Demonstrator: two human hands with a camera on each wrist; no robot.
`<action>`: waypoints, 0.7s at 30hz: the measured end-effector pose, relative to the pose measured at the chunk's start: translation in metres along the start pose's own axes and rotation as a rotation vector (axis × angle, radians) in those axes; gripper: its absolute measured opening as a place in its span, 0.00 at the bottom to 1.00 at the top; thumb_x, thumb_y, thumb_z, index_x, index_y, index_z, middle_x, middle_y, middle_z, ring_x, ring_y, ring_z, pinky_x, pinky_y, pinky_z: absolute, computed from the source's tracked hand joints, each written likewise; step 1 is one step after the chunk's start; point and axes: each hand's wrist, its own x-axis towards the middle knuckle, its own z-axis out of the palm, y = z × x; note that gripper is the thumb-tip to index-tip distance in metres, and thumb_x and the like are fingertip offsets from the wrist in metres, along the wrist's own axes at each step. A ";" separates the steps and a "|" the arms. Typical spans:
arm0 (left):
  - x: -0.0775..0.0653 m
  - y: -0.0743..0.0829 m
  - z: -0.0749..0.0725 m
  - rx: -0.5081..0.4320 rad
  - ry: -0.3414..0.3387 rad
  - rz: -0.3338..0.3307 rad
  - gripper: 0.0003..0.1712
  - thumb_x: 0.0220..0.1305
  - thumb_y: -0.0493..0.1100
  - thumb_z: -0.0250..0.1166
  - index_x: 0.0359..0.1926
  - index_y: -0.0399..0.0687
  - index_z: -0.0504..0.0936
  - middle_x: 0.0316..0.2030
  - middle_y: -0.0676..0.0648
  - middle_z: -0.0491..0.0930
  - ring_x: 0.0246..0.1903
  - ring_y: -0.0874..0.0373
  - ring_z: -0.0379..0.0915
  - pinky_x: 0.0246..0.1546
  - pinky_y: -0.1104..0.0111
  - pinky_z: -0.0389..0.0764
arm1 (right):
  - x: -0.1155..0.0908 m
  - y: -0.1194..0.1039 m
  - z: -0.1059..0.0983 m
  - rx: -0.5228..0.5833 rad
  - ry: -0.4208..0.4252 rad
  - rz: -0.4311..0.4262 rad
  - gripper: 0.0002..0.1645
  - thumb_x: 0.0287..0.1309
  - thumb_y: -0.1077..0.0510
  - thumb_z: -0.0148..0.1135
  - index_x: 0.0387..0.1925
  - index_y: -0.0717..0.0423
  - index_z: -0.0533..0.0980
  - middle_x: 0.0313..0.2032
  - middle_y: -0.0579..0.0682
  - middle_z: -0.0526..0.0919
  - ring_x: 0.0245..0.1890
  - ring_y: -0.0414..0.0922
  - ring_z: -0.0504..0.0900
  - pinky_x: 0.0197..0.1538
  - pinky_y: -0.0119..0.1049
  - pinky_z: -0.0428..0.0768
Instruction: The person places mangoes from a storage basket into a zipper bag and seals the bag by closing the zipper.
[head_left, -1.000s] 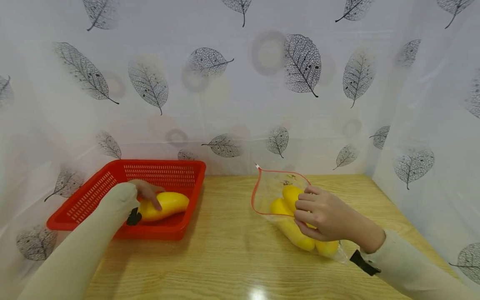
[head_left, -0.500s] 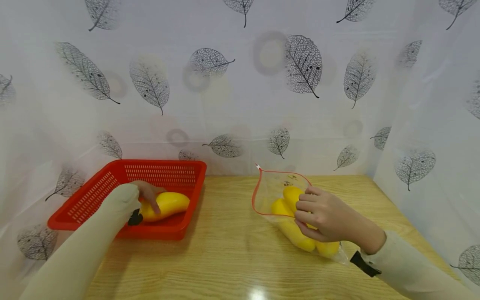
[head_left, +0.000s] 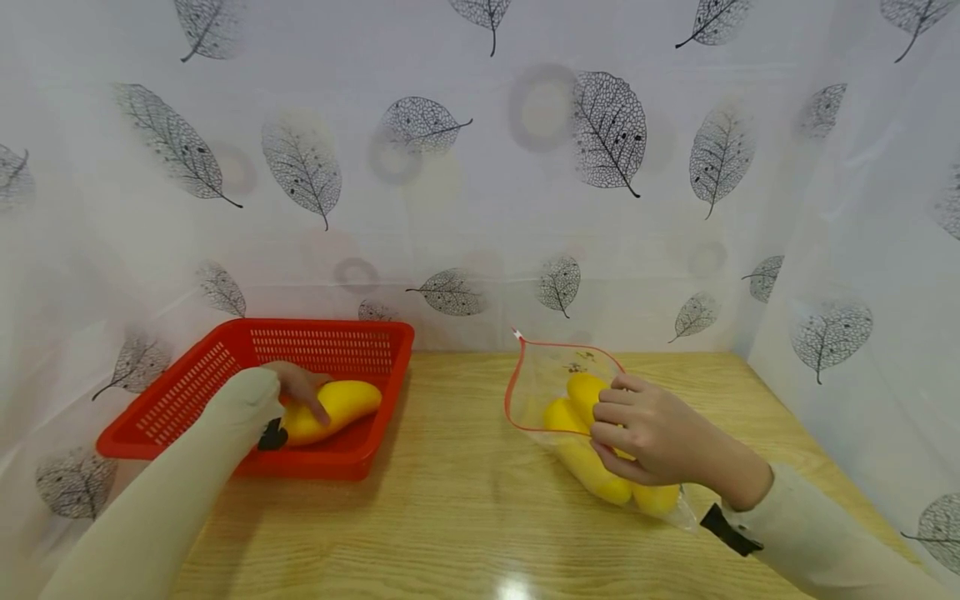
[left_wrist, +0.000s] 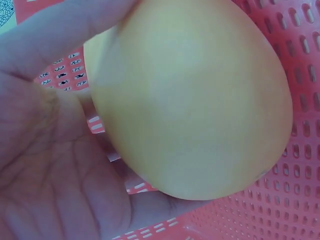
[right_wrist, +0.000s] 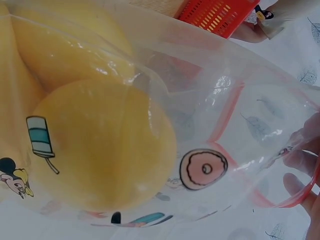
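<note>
In the head view my left hand [head_left: 303, 392] is down inside the red basket [head_left: 360, 458], gripping a smooth yellow mango [head_left: 348, 406]. The left wrist view shows the thumb over one side of this mango [left_wrist: 195, 100] and fingers beneath it; its far end is free. At the right, my right hand [head_left: 645, 429] pinches the red-edged rim of a clear zip bag [head_left: 536, 375]. The bag's mouth gapes toward the left, and several mangoes [head_left: 588, 471] lie inside it. Cartoon prints mark the plastic [right_wrist: 202, 170] in the right wrist view.
The basket has slotted walls and stands on the left of the wooden table [head_left: 450, 500]. A bare stretch of tabletop separates it from the bag. A white leaf-print curtain [head_left: 465, 208] rises behind the table and along both sides.
The mango in my left hand has turned a little, its free end shifting slightly up and right. My right hand and the zip bag stay almost still.
</note>
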 end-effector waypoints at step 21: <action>0.006 -0.001 -0.002 -0.028 0.079 -0.036 0.60 0.50 0.52 0.71 0.70 0.33 0.43 0.64 0.26 0.51 0.61 0.35 0.52 0.62 0.43 0.60 | 0.001 -0.001 -0.001 0.001 0.011 -0.006 0.19 0.64 0.54 0.42 0.19 0.48 0.71 0.18 0.41 0.69 0.20 0.38 0.60 0.31 0.32 0.64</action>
